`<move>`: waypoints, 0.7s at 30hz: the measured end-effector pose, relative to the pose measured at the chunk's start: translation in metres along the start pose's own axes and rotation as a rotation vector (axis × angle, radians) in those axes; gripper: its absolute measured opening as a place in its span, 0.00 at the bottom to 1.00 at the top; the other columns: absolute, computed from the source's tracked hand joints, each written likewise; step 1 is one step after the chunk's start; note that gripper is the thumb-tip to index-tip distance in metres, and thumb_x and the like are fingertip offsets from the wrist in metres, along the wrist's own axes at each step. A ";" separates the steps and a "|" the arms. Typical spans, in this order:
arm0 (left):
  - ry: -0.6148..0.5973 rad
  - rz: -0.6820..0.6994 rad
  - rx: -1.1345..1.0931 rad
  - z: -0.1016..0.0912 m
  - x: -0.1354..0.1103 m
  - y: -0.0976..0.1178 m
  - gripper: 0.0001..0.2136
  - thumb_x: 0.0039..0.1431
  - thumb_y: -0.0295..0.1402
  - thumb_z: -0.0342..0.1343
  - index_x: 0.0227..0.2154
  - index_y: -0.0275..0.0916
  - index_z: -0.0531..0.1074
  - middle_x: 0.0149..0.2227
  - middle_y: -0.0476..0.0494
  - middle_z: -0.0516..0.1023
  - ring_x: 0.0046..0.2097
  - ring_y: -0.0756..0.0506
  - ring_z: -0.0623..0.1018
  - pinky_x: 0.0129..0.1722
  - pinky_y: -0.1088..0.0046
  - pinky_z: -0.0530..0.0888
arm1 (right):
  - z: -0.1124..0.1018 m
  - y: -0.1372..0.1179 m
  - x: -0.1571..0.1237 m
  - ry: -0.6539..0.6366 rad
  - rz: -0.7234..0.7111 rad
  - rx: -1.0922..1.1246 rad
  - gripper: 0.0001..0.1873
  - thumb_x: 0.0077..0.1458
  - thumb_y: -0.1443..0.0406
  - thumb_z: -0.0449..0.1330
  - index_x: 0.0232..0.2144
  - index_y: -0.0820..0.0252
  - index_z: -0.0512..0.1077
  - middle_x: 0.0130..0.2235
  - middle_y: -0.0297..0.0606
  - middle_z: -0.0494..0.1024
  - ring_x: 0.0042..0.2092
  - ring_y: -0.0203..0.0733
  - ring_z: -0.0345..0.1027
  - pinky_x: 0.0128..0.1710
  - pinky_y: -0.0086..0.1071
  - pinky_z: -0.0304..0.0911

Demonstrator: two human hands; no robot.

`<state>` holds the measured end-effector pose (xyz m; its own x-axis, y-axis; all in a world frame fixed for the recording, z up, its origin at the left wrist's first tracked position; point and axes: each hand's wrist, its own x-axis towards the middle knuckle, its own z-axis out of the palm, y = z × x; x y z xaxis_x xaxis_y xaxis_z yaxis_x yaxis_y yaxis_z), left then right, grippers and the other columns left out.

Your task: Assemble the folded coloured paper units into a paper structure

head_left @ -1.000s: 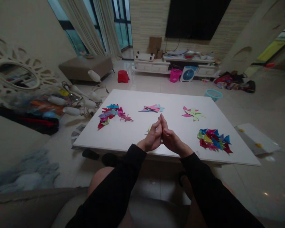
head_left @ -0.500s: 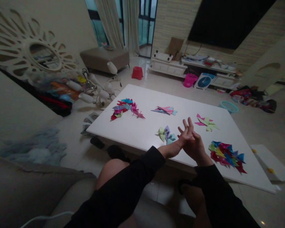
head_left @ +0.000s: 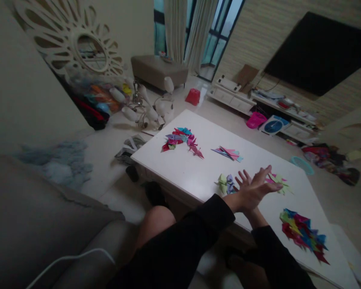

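My left hand (head_left: 253,194) is raised over the table's near edge, fingers stretched out to the right, and nothing shows in it. Crossing behind it and touching it is my right hand (head_left: 243,178); its spread fingers point up and left, its palm is mostly hidden, and I see nothing held. Just left of the hands lie folded paper pieces (head_left: 225,183) in pale green and lilac, partly covered. Behind the left fingertips are green and pink paper pieces (head_left: 284,185).
On the white table (head_left: 174,176) lie a pile of colourful paper cranes (head_left: 180,138), pink and blue folded strips (head_left: 230,153), and a bright folded-paper pile (head_left: 303,233). A grey sofa (head_left: 48,204) stands at left. Beyond the table are a lamp fixture (head_left: 150,110) and red stool (head_left: 193,96).
The camera view has shifted and tilted, so the table appears lower and further right. My hands have turned against each other; the left now covers most of the right.
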<state>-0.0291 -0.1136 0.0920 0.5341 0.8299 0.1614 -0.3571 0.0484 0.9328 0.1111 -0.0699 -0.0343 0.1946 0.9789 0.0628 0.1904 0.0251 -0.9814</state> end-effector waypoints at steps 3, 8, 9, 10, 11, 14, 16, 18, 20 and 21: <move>0.067 0.156 0.101 -0.014 -0.005 0.009 0.37 0.63 0.48 0.52 0.72 0.48 0.47 0.76 0.43 0.39 0.75 0.38 0.38 0.72 0.47 0.43 | 0.056 0.007 0.019 -0.146 -0.081 -0.178 0.33 0.54 0.45 0.59 0.59 0.47 0.65 0.62 0.46 0.70 0.59 0.54 0.68 0.53 0.50 0.68; 0.373 0.288 0.387 -0.026 -0.011 0.010 0.38 0.57 0.36 0.59 0.69 0.44 0.51 0.75 0.38 0.41 0.75 0.34 0.38 0.73 0.47 0.47 | 0.169 -0.012 0.060 -0.502 -0.252 -0.384 0.15 0.54 0.60 0.60 0.44 0.59 0.72 0.45 0.45 0.79 0.42 0.44 0.74 0.45 0.41 0.71; 0.443 0.302 0.423 -0.029 -0.011 0.010 0.37 0.57 0.32 0.58 0.68 0.42 0.52 0.75 0.36 0.42 0.75 0.34 0.39 0.74 0.47 0.48 | 0.189 -0.015 0.070 -0.511 -0.262 -0.438 0.14 0.54 0.62 0.59 0.42 0.60 0.73 0.43 0.44 0.80 0.40 0.43 0.74 0.44 0.40 0.71; 0.501 0.311 0.450 -0.031 -0.011 0.011 0.36 0.56 0.30 0.57 0.67 0.41 0.53 0.75 0.36 0.43 0.75 0.34 0.40 0.74 0.48 0.49 | 0.208 -0.018 0.080 -0.505 -0.268 -0.488 0.13 0.54 0.64 0.59 0.42 0.60 0.74 0.42 0.43 0.80 0.39 0.42 0.74 0.44 0.39 0.71; 0.548 0.316 0.469 -0.034 -0.011 0.012 0.35 0.56 0.28 0.56 0.67 0.41 0.53 0.75 0.35 0.43 0.75 0.34 0.40 0.74 0.48 0.49 | 0.225 -0.020 0.089 -0.491 -0.273 -0.533 0.13 0.54 0.65 0.59 0.43 0.60 0.74 0.42 0.43 0.80 0.38 0.42 0.73 0.44 0.39 0.71; 0.628 0.317 0.504 -0.047 -0.010 0.019 0.33 0.56 0.26 0.55 0.65 0.40 0.54 0.74 0.34 0.45 0.75 0.35 0.41 0.74 0.48 0.49 | 0.265 -0.018 0.113 -0.468 -0.337 -0.602 0.20 0.55 0.68 0.59 0.51 0.61 0.72 0.45 0.45 0.80 0.40 0.43 0.74 0.47 0.40 0.70; 0.676 0.316 0.518 -0.056 -0.010 0.026 0.33 0.56 0.25 0.55 0.64 0.39 0.55 0.74 0.32 0.47 0.75 0.35 0.42 0.74 0.49 0.49 | 0.284 -0.013 0.123 -0.493 -0.432 -0.603 0.25 0.54 0.70 0.58 0.55 0.61 0.70 0.49 0.47 0.79 0.43 0.44 0.74 0.49 0.40 0.69; 0.718 0.316 0.527 -0.065 -0.010 0.030 0.32 0.56 0.25 0.55 0.64 0.38 0.55 0.73 0.32 0.48 0.75 0.35 0.42 0.74 0.50 0.49 | 0.297 -0.010 0.129 -0.521 -0.522 -0.611 0.25 0.54 0.71 0.58 0.55 0.62 0.71 0.52 0.48 0.78 0.45 0.45 0.73 0.50 0.41 0.69; 0.750 0.317 0.537 -0.070 -0.010 0.032 0.31 0.56 0.25 0.55 0.63 0.38 0.55 0.73 0.31 0.49 0.75 0.35 0.43 0.74 0.51 0.49 | 0.305 -0.011 0.128 -0.542 -0.582 -0.662 0.19 0.55 0.71 0.58 0.49 0.61 0.75 0.49 0.47 0.80 0.45 0.46 0.73 0.50 0.41 0.68; 0.763 0.316 0.543 -0.072 -0.010 0.033 0.31 0.56 0.25 0.55 0.63 0.38 0.56 0.73 0.31 0.50 0.75 0.36 0.44 0.74 0.51 0.50 | 0.307 -0.013 0.127 -0.554 -0.602 -0.701 0.15 0.56 0.71 0.57 0.45 0.61 0.76 0.46 0.46 0.81 0.44 0.46 0.73 0.49 0.41 0.68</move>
<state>-0.1012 -0.0798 0.0976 -0.2307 0.9059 0.3551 0.1034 -0.3400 0.9347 -0.1623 0.1162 -0.0696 -0.5447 0.8044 0.2371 0.6524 0.5841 -0.4830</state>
